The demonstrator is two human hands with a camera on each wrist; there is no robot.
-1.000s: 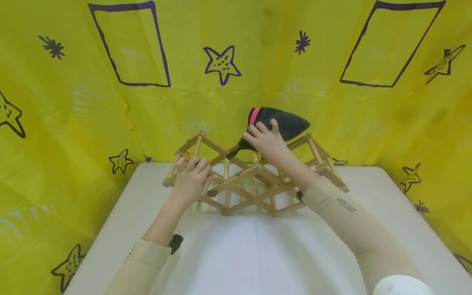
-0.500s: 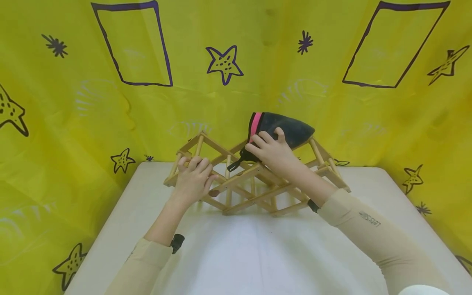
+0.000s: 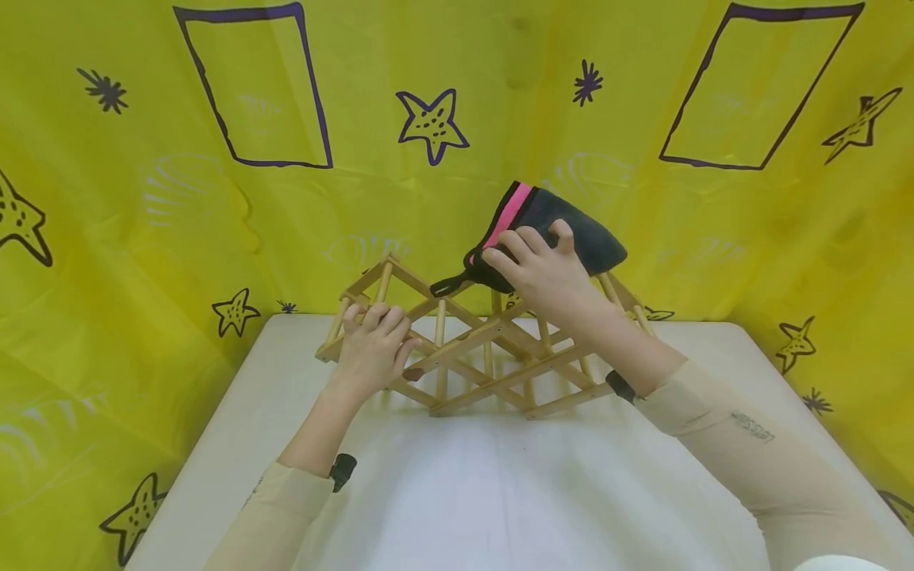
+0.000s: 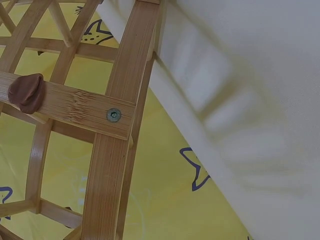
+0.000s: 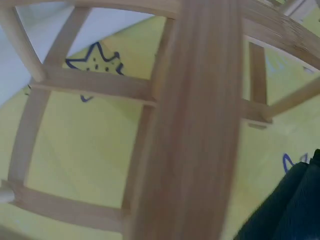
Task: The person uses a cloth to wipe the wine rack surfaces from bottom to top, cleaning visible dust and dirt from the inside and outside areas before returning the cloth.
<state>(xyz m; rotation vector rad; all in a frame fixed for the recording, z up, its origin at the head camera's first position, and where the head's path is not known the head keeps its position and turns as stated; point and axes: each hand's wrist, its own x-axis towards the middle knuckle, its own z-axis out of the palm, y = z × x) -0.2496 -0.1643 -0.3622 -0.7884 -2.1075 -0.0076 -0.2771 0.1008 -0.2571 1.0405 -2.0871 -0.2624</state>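
A folding wooden wine rack (image 3: 493, 381), built of crossed slats and round dowels, stands on the white table. My left hand (image 3: 373, 349) grips its left part, fingers curled over a bar. In my right hand (image 3: 546, 274) is a dark, pouch-like cloth piece (image 3: 581, 226) with a pink band and a black loop, held above the rack's right half. The loop hangs leftward over the middle of the rack. The right wrist view catches a dark edge of the cloth piece (image 5: 287, 210) beside the slats. Neither wrist view shows the hands.
A brown flap (image 4: 27, 93) sits on one rack slat, near my left thumb. Yellow curtain (image 3: 500, 143) with drawn stars and frames hangs behind and along both sides of the white table (image 3: 457, 492).
My right hand dips slightly with the cloth piece, then lifts it up and to the right, clear of the rack's middle. My left hand and the rack keep their place.
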